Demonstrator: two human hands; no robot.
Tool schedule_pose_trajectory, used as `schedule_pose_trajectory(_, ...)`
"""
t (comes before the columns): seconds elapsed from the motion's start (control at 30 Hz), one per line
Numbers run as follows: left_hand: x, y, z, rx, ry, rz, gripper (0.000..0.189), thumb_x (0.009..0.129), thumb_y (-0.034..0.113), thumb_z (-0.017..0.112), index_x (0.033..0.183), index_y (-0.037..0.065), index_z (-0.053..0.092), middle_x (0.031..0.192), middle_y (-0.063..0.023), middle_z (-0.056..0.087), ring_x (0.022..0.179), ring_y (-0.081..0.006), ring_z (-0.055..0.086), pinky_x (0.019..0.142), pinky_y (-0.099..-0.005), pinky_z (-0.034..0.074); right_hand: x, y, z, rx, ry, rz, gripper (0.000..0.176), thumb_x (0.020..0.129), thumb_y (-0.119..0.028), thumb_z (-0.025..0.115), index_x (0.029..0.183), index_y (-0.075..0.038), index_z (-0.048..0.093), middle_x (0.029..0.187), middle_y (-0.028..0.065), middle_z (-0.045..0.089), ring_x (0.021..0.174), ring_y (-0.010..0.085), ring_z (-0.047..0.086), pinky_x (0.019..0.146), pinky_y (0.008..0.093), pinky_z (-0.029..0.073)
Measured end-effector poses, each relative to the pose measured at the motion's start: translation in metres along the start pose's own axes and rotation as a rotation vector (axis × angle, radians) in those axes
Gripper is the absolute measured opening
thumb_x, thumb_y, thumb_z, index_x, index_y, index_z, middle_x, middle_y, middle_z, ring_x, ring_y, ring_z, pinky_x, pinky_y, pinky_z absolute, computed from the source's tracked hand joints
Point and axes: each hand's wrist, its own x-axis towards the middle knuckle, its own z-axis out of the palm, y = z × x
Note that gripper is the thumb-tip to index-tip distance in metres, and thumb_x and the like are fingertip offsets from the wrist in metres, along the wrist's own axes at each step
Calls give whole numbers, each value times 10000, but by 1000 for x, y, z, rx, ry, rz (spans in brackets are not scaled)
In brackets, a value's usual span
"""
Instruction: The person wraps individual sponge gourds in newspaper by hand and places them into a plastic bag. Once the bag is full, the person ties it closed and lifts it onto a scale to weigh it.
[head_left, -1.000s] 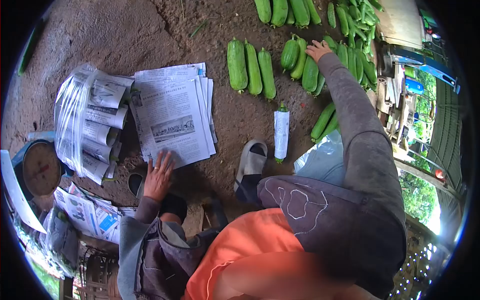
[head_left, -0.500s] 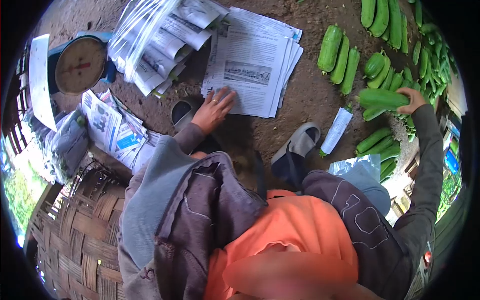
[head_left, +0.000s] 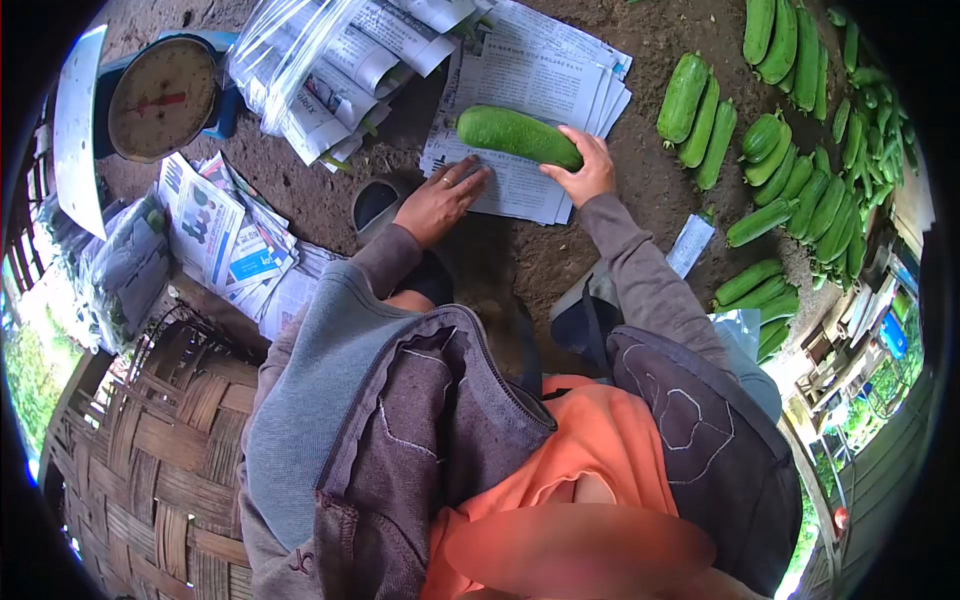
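Observation:
A large green cucumber (head_left: 515,135) lies lengthwise over a stack of newspaper sheets (head_left: 545,70), its right end gripped between the thumb and fingers of my right hand (head_left: 588,170). My left hand (head_left: 440,203) rests on the near left edge of the stack, fingers stretched out, just below the cucumber and holding nothing. Whether the cucumber touches the paper cannot be told. Right of the stack, a paper-wrapped roll (head_left: 691,246) with a green tip lies on the ground, partly hidden by my right sleeve.
Several loose cucumbers (head_left: 712,140) lie in groups on the dirt at the right. Newspaper-wrapped rolls in a plastic bag (head_left: 330,80) stand left of the stack. Further left are a dial scale (head_left: 163,105), loose newspapers (head_left: 215,235), another plastic bag (head_left: 130,270) and a woven basket (head_left: 150,440).
My right hand has carried the cucumber from the piles at the right to above the newspaper stack. My left hand has stayed at the stack's edge.

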Motion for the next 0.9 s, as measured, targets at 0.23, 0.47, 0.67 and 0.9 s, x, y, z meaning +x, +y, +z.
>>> schedule_pose_trajectory(0.23,-9,2,7,-141,86,7,347,838,112,504,1144,-33,580,1324,-169,475,1302,-329,389,1022,-382,408,-41,-43,-17,-156,-272,-399,365,698,-226,761,1034,-126,657,1049,29,587,1021,239,538,853,351,454)
schedule_pose_trajectory(0.47,-8,1,3,-303,218,-20,310,818,70,554,1115,-12,575,1211,-153,561,1195,-314,509,981,-365,443,-61,-20,7,-156,-287,-334,165,707,-182,733,826,-100,655,844,21,577,826,206,576,696,342,495)
schedule_pose_trajectory(0.67,-7,5,-19,-403,225,-69,204,799,97,599,988,22,611,1174,-121,583,1123,-304,550,927,-363,470,-47,-32,-5,-102,-336,-174,127,693,-174,738,724,-120,627,828,14,587,814,218,580,701,346,493)
schedule_pose_trajectory(0.9,23,-5,-70,-286,438,-34,109,761,93,613,855,45,585,1135,-118,587,1104,-328,542,929,-429,441,-29,-43,-36,-12,-97,-205,131,706,-210,732,771,-130,651,865,19,584,848,235,560,735,361,475)
